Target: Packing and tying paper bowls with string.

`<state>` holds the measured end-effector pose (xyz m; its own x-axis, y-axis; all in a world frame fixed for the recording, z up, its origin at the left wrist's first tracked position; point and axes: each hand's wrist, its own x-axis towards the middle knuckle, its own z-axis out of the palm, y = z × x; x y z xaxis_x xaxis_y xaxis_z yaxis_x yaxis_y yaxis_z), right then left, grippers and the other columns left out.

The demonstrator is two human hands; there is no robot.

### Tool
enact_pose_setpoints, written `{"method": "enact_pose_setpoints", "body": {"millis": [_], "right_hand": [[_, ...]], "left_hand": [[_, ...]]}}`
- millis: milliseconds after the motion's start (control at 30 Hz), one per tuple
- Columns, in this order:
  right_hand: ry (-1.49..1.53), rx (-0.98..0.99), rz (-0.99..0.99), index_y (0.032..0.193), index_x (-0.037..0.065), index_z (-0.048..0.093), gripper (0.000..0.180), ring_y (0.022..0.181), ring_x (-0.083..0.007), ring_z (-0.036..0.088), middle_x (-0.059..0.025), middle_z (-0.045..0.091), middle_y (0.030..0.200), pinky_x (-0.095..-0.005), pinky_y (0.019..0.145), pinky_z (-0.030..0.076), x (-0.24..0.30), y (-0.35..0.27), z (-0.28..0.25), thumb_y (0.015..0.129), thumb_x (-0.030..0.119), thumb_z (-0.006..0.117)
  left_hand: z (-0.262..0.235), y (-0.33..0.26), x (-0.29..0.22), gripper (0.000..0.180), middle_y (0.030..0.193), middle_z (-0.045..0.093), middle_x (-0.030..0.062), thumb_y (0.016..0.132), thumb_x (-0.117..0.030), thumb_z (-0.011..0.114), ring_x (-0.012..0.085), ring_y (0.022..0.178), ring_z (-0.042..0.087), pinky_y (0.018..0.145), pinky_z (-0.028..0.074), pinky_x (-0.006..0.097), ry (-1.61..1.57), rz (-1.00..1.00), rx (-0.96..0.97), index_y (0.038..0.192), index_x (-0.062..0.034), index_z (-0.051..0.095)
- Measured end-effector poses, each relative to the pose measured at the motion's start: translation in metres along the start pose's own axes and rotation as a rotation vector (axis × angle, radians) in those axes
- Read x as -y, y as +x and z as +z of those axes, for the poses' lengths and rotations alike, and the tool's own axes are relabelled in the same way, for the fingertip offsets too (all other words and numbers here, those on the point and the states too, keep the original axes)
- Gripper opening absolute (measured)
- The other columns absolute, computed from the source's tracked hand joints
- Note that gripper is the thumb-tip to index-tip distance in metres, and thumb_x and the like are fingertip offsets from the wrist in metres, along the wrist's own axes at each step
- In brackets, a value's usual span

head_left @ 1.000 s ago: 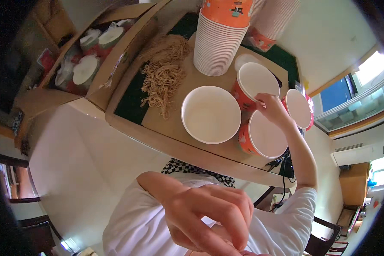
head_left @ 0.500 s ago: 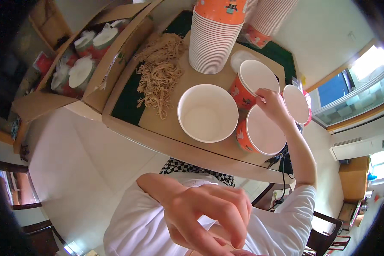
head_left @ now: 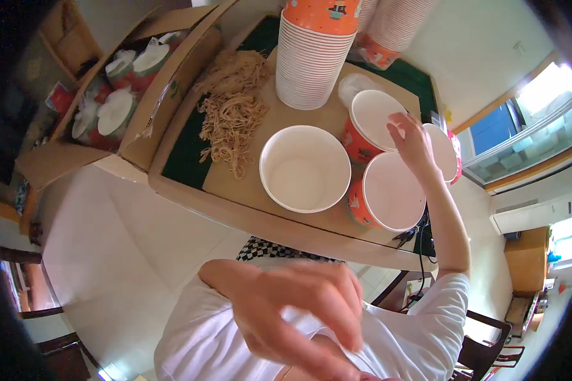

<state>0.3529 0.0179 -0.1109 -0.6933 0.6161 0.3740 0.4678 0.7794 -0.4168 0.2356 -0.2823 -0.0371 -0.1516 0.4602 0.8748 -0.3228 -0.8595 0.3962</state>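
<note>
My right hand hovers over the rims of the paper buckets at the right of the table, fingers apart, with nothing visible in them. Beneath it are a back orange paper bucket and a nearer one, both white inside; another bucket stands to its right. Left of these sits an open white-lined bucket whose inside looks bare. Close before my chest, my left hand is bent and blurred by motion, so its fingers' grip is unclear.
A tall stack of nested paper buckets rises at the back, with more stacks behind. Tangled tan strings lie left of it. An open cardboard box holds wrapped tubs. Black cables hang by the table's right front.
My right hand has lifted slightly off the back bucket's rim and its fingers have spread. My left hand has shifted a little left and blurred. The view has moved slightly.
</note>
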Motion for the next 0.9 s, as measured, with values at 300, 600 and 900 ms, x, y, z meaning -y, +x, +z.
{"method": "enact_pose_setpoints", "body": {"millis": [300,600,900], "right_hand": [[-0.407,0.001,0.25,0.091,0.006,0.061,0.026,0.094,-0.0328,0.059,-0.0158,0.062,0.098,-0.0424,0.078,0.049,-0.075,0.043,0.004,0.071,0.02,0.07],[-0.257,-0.024,0.31,0.074,0.006,0.06,0.018,0.076,-0.0338,0.062,-0.0174,0.063,0.077,-0.0431,0.069,0.049,-0.097,0.057,0.008,0.067,0.021,0.068],[-0.103,0.153,0.31,0.072,0.003,0.061,0.021,0.075,-0.0334,0.063,-0.018,0.064,0.075,-0.0415,0.068,0.049,-0.106,0.06,0.004,0.068,0.022,0.069]], "left_hand": [[-0.126,0.032,0.051,0.014,0.088,0.061,0.0078,0.077,-0.001,0.06,0.016,0.077,0.06,0.071,0.049,0.028,1.003,-0.497,-0.048,0.091,-0.0019,0.063],[-0.205,0.045,0.194,0.029,0.081,0.066,0.0132,0.078,-0.028,0.068,0.0222,0.075,0.063,0.067,0.05,0.034,1.245,-0.886,0.298,0.087,-0.0015,0.064],[-0.217,0.053,0.271,0.029,0.077,0.067,0.0161,0.067,-0.03,0.069,0.0285,0.076,0.066,0.071,0.052,0.039,1.259,-1.104,0.274,0.076,-0.0027,0.068]]}}
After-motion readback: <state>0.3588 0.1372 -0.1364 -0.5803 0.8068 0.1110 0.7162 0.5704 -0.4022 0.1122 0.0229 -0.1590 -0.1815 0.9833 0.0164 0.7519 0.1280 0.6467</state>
